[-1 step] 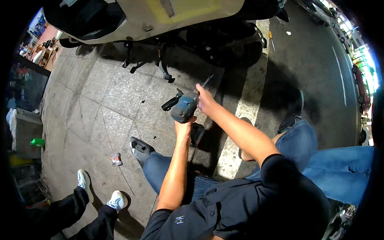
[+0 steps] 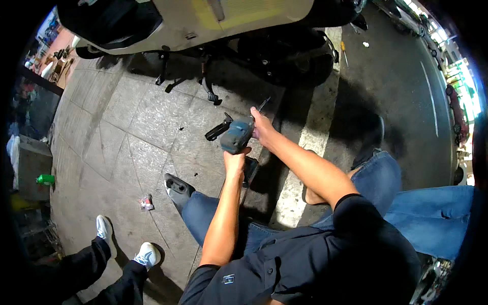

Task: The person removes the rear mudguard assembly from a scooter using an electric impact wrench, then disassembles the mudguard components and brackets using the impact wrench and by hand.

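Left hand is wrapped snugly round the handle of a chunky blue-grey power driver, no slack to be seen, while the right hand is closed round its front end, thumb laid along the top. What's pinched by the hidden fingers can't be made out, tbh. The driver is held out ahead of the knees, over the pavement, with its thin bit pointed up and to the right; contact with anything at the tip can't be confirmed from here.

Biggest thing around is the scooter, cream with a yellow patch, parked across the top with its dark underside and stands showing. Next up, someone else's dark trousers and white shoes can be spotted at lower left. Further up that side, a grey box is set by the edge.

Smaller stuff: a black slotted part is seen just left of the driver, though whether they touch can't be judged. An orange-handled screwdriver has been left near the white stripe. A green can is placed by the box, a crumpled packet is dropped on the paving, and one tiny black bit of debris is just about visible.
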`<action>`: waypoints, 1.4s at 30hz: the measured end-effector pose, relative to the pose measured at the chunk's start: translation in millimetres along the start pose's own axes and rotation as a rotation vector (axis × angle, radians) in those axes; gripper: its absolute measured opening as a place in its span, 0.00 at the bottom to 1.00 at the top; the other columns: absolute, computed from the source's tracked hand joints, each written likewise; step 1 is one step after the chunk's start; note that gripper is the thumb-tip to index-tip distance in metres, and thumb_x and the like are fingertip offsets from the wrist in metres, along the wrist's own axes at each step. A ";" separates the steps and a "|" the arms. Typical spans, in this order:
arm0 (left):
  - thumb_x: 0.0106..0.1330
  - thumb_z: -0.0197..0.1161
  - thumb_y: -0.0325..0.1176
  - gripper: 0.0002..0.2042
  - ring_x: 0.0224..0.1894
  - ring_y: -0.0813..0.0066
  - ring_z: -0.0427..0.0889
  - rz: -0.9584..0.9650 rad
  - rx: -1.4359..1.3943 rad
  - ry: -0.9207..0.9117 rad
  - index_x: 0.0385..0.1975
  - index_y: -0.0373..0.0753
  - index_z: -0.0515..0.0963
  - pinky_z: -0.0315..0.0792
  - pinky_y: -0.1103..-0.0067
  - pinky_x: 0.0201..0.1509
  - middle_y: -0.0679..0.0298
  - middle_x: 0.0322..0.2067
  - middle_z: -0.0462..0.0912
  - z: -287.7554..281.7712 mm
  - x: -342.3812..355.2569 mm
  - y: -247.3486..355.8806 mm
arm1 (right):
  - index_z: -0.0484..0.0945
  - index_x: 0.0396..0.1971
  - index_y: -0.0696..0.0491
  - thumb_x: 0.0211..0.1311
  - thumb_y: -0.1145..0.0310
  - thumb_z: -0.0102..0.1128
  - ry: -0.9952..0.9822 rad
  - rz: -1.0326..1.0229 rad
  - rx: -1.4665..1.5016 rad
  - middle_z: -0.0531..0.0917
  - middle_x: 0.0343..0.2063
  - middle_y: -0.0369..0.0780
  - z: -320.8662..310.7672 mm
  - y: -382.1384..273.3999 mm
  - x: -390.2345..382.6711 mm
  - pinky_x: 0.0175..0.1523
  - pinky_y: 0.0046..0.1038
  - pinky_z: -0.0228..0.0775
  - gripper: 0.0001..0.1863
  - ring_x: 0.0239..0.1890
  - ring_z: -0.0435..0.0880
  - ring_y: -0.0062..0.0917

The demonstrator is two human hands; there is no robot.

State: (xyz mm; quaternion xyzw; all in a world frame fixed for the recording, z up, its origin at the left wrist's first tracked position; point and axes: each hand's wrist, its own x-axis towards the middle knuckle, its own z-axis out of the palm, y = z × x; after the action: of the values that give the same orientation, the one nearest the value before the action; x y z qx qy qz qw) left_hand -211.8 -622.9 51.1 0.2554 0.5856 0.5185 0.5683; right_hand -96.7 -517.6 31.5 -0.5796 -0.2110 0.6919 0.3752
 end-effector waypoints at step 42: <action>0.65 0.53 0.36 0.20 0.46 0.66 0.76 0.613 0.130 0.141 0.56 0.36 0.65 0.71 0.71 0.51 0.56 0.49 0.74 120.0 -77.0 215.8 | 0.75 0.30 0.50 0.55 0.51 0.62 -0.295 0.293 -0.365 0.76 0.18 0.35 -293.7 -94.2 61.8 0.19 0.26 0.65 0.17 0.16 0.73 0.22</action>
State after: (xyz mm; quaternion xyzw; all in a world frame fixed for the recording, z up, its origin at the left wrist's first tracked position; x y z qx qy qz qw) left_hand -145.6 -581.6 297.7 0.4191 0.5514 0.6433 0.3263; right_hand 208.3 -453.1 -10.0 -0.5549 -0.2985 0.7662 0.1260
